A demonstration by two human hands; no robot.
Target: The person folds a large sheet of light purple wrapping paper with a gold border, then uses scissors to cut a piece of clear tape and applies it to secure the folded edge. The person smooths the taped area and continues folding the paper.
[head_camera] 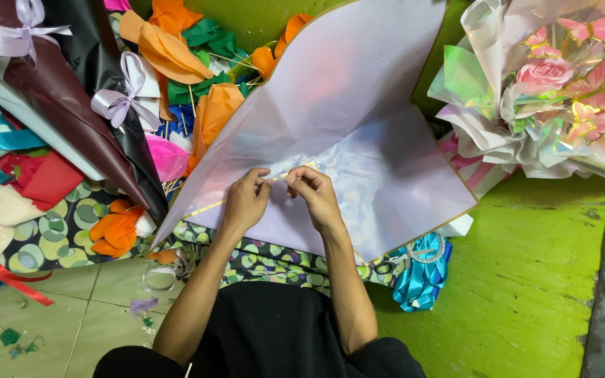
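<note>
A large sheet of pale lilac wrapping paper (358, 91) with a thin gold edge lies spread in front of me, creased in the middle. My left hand (246, 199) and my right hand (313, 192) rest close together on its near part. Both pinch a thin yellowish stick (279, 176) lying across the sheet, between thumb and fingertips. My forearms reach up from my lap, which is covered in black cloth.
Orange, green and pink paper flowers on sticks (197, 63) lie piled at the left. Dark wrapped bouquets with lilac bows (117, 101) lie beside them. A wrapped pink rose bouquet with butterflies (561, 84) sits at the right. Turquoise ribbon (421, 276) and scissors (386, 266) lie near my right elbow.
</note>
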